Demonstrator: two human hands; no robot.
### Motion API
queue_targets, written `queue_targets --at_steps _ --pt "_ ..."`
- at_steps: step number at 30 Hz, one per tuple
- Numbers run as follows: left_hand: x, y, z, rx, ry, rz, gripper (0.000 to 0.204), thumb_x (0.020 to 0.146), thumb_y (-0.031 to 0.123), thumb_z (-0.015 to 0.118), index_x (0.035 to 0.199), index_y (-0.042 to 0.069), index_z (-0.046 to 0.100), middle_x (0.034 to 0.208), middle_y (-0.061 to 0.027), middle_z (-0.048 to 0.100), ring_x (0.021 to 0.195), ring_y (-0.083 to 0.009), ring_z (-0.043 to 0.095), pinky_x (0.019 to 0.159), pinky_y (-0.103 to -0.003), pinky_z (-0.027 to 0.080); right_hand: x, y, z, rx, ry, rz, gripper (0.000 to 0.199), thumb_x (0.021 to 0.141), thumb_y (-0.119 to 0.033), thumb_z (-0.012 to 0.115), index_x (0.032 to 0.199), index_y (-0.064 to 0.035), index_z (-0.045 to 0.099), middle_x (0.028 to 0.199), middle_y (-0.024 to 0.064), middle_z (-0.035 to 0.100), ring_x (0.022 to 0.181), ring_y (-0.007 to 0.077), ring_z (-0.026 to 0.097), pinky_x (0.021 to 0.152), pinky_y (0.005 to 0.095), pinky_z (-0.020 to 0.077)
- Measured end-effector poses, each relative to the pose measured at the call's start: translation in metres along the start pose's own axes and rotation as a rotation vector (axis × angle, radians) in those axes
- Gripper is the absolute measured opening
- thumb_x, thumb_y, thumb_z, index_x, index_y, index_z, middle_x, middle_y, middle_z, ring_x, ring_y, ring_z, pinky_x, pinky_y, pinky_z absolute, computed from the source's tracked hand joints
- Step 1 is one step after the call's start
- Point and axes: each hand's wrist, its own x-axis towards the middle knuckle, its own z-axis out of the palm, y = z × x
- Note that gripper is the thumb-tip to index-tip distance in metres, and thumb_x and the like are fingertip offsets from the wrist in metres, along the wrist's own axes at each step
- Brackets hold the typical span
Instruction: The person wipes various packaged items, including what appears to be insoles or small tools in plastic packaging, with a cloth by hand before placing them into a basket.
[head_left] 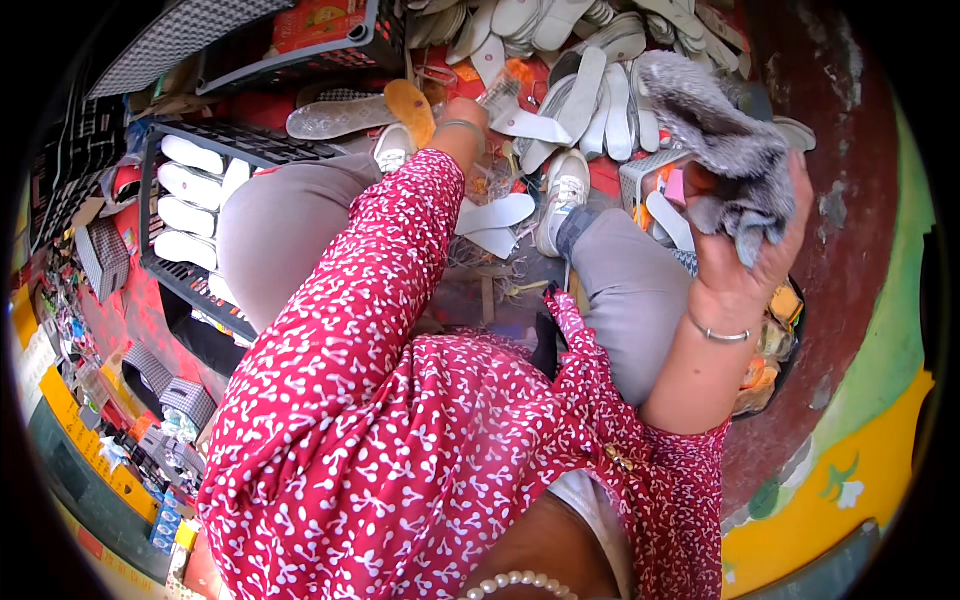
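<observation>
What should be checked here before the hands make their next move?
1. Right hand grips the grey furry piece: ok, fingers closed around its lower end.
2. Left hand has hold of something: cannot tell, it reaches into the clutter by a brush.
3. Furry piece clear of the floor: ok, raised above the knee.
4. White insoles within reach: ok, piled just ahead of the shoes.
5. Black crate stocked: ok, white insoles lined up inside.
</observation>
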Motion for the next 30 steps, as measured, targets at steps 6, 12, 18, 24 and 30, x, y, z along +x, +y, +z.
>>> queue_targets --at_steps 6,12,18,24,30 --pt "-0.059 0.075 -0.074 -1.220 -0.333 -0.052 0.037 0.080 -0.001 0.045 0.116 0.000 0.055 0.108 -0.0153 0.063 0.103 -0.0296 0.060 0.087 -0.041 0.049 0.024 -0.004 -0.021 -0.154 -0.056 -0.096 0.021 0.083 -0.027 0.062 0.091 -0.0086 0.063 0.086 0.0063 0.068 0.077 0.0212 0.066 0.065 0.0370 0.0551" --pt "-0.144 0.123 -0.129 -1.535 -0.852 0.791 0.060 0.067 -0.006 0.044 0.127 -0.003 0.043 0.116 -0.0176 0.058 0.105 -0.0308 0.059 0.095 -0.043 0.046 0.053 -0.012 -0.058 0.072 0.002 -0.201 0.020 0.082 -0.026 0.063 0.092 -0.0090 0.062 0.091 0.0060 0.067 0.081 0.0208 0.065 0.068 0.0369 0.0547" --pt "-0.216 0.132 -0.165 -1.472 -0.987 0.914 0.055 0.078 0.009 0.050 0.132 0.005 0.039 0.118 -0.0083 0.055 0.106 -0.0205 0.055 0.089 -0.033 0.045 0.048 0.033 -0.023 -0.302 -0.363 -0.461 0.039 0.083 -0.015 0.066 0.119 -0.0029 0.056 0.122 0.0105 0.055 0.108 0.0202 0.055 0.092 0.0309 0.0446" --pt "-0.237 0.139 -0.185 -1.554 -0.685 0.799 0.044 0.096 0.038 0.042 0.125 0.005 0.047 0.116 -0.0105 0.057 0.102 -0.0232 0.057 0.092 -0.038 0.044 0.033 0.079 0.002 -1.104 -0.638 -1.031 0.047 0.077 -0.018 0.071 0.120 -0.0039 0.057 0.132 0.0132 0.049 0.121 0.0280 0.047 0.101 0.0358 0.0373" --pt "-0.214 0.118 -0.195 -1.464 -0.684 0.772 0.044 0.098 0.035 0.033 0.126 0.003 0.046 0.115 -0.0136 0.059 0.101 -0.0238 0.059 0.092 -0.038 0.046 0.013 0.080 -0.003 -1.441 -0.675 -1.255 0.039 0.076 -0.024 0.069 0.109 -0.0052 0.061 0.127 0.0127 0.053 0.123 0.0302 0.044 0.103 0.0404 0.0328"
